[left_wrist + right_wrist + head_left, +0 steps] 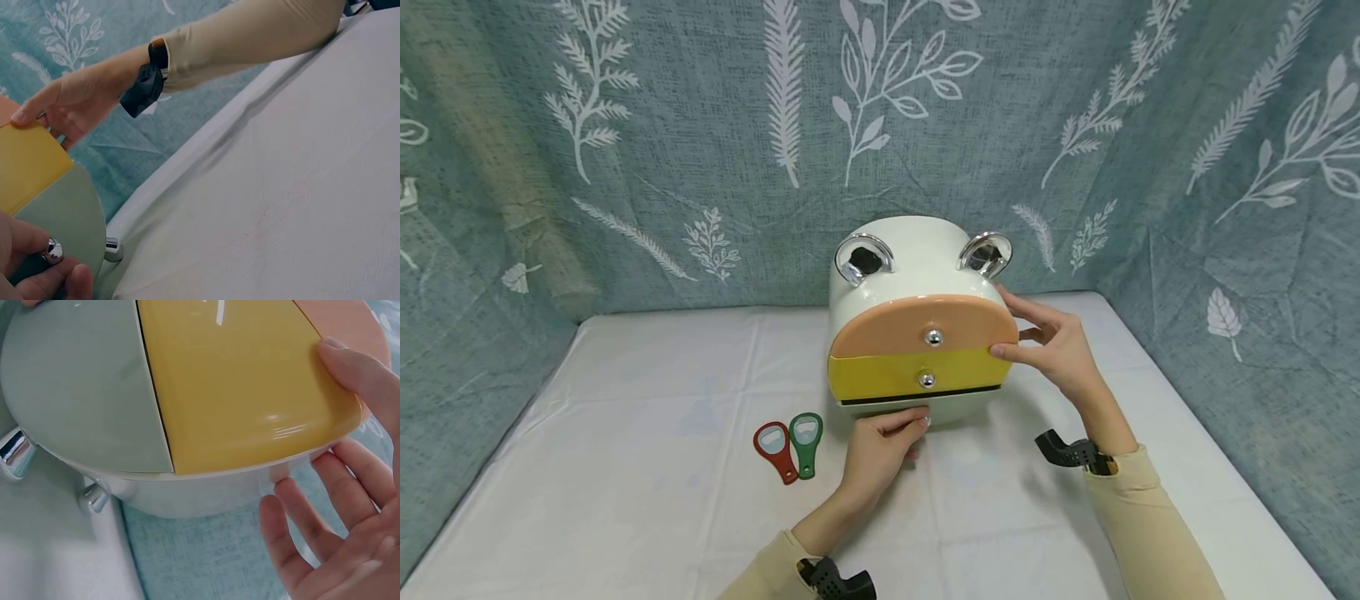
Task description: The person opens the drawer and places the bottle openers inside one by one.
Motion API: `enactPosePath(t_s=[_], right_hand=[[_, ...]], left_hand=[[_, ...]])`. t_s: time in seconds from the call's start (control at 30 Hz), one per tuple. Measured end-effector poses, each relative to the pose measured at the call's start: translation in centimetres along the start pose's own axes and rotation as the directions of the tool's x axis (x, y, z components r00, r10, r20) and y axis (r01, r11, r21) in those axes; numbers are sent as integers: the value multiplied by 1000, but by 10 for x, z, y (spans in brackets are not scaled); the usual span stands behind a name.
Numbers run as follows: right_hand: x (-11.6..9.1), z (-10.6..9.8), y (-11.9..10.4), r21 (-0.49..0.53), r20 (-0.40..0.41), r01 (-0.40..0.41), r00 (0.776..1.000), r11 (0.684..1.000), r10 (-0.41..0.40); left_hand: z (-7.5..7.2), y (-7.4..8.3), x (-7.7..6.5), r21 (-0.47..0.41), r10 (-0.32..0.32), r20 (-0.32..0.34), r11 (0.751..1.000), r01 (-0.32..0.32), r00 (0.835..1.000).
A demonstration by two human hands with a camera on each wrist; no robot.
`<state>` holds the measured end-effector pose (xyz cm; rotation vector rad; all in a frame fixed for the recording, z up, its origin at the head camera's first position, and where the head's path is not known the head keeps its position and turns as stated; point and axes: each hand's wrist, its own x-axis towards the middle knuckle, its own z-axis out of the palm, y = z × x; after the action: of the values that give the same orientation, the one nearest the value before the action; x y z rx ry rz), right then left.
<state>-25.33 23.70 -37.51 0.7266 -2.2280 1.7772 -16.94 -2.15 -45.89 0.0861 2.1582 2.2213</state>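
Observation:
A rounded white drawer cabinet (917,262) stands on the table, with an orange drawer (880,329) above a yellow drawer (876,379) and a pale green drawer (75,387) at the bottom. My left hand (877,454) pinches the green drawer's silver knob (55,250) between thumb and fingers. A thin dark gap runs between the yellow and green fronts. At the cabinet's right edge, my right hand (1056,346) holds it, the thumb on the yellow front and fingertips against the side wall.
Two bottle openers, one red (777,454) and one green (806,446), lie left of the cabinet on the white tablecloth (647,467). Two silver rings (987,254) stick up from the cabinet top. A blue-green leaf-patterned curtain (700,125) hangs behind.

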Motion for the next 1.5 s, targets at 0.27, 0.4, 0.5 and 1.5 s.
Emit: enactPosePath(t_s=[0.27, 0.4, 0.5, 1.5], right_hand=[[0, 1, 1, 44, -8, -43, 999, 998, 43], [0, 1, 1, 59, -6, -53, 999, 997, 53], [0, 1, 0, 66, -4, -55, 998, 996, 56], [-1, 1, 6, 117, 7, -34, 999, 993, 33]], left_hand=[[0, 1, -1, -56, -42, 11, 998, 42, 999], [1, 4, -4, -60, -50, 4, 997, 50, 999], [1, 5, -5, -73, -46, -4, 996, 46, 999], [5, 5, -31, -51, -90, 37, 994, 91, 995]])
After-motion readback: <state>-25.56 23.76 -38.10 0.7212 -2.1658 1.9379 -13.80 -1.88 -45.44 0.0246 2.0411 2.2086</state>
